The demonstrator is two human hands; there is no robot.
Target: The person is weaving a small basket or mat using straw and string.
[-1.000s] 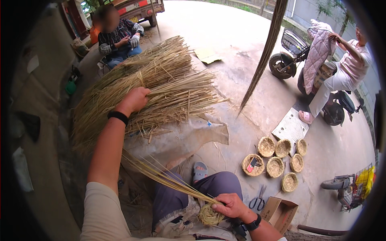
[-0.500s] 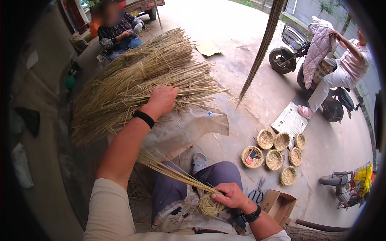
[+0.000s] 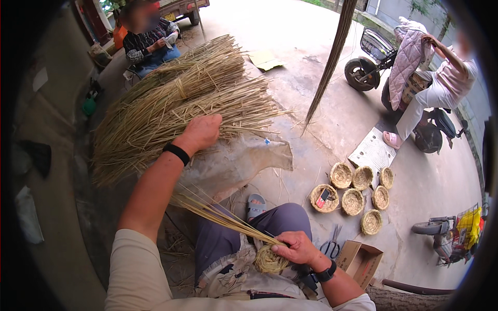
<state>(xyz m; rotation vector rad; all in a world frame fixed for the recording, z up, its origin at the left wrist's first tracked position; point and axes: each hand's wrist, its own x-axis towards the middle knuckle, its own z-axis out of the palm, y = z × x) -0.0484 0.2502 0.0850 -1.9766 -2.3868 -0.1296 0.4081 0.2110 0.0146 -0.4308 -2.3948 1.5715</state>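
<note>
- My left hand (image 3: pixel 201 132) is at the near edge of the straw heap (image 3: pixel 176 101), fingers curled; I cannot tell whether they grip any stalks
- My right hand (image 3: pixel 298 248) is closed on the woven coil (image 3: pixel 270 262), the thumb pressing near where loose strands (image 3: pixel 223 214) leave it
- The woven coil sits at my lap, on my side of the heap, its strands slanting up toward the heap
- Right of the heap and nearer me stand seven straw baskets (image 3: pixel 353 202), one holding a phone (image 3: pixel 322 197)
- Scissors (image 3: pixel 330 249) and an open carton (image 3: pixel 348 255) lie right of the heap too, closer to me
</note>
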